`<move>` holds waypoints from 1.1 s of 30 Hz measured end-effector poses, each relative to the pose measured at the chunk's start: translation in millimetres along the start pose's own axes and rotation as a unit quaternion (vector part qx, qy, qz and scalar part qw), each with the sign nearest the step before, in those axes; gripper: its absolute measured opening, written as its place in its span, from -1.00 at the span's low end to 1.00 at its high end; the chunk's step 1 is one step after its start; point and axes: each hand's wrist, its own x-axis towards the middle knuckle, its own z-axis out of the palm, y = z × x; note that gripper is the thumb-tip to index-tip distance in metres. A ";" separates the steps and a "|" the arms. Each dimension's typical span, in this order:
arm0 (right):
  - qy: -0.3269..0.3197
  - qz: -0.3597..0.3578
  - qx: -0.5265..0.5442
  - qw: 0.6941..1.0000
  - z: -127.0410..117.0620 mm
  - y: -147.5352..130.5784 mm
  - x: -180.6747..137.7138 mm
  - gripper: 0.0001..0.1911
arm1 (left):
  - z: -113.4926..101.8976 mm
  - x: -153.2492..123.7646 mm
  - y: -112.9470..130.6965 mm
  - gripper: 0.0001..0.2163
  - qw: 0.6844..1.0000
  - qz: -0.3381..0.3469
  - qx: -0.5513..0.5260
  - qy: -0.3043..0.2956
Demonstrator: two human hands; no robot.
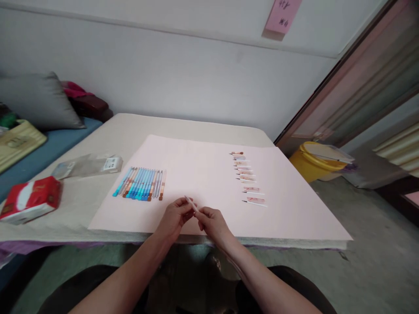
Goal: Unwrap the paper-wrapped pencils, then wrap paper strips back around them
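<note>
Above the front of the pink sheet, my left hand (179,213) and my right hand (211,218) meet, fingers pinched on a slim pale pen (191,203). It slants up and to the left, and its lower end is hidden in my fingers. To the left lies a close row of blue, brown and grey pens (140,183). On the right, a column of white sticks with dark tips (256,203) runs away from me. Pink patterned barrel-like pieces (255,199) lie beside several of them.
The pink sheet (203,165) covers much of a cloth-topped table (131,124) against the wall. At its left are a clear plastic bag (88,165) and a red tissue pack (32,198). A yellow bucket (304,163) stands on the floor beyond the right edge.
</note>
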 end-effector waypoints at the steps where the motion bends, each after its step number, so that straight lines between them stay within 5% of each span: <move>1: 0.001 -0.001 -0.003 1.000 0.1 0.4 -0.1 -0.73 | -0.6 0.3 -0.4 -0.82 1.000 0.003 0.009 0.006; 20: 0.008 0.009 0.002 1.000 -1.9 -8.6 -1.6 -0.75 | -2.5 1.6 -2.4 -0.74 1.000 -0.010 -0.003 -0.021; 27: 0.006 -0.007 -0.027 1.000 -1.0 -6.1 -0.9 -0.73 | -2.2 0.0 -1.0 -0.81 1.000 -0.002 0.023 0.021; 33: 0.001 -0.024 -0.045 0.999 -4.1 -6.1 -1.1 -0.78 | -1.9 1.1 -1.3 -0.74 1.000 -0.008 -0.010 -0.017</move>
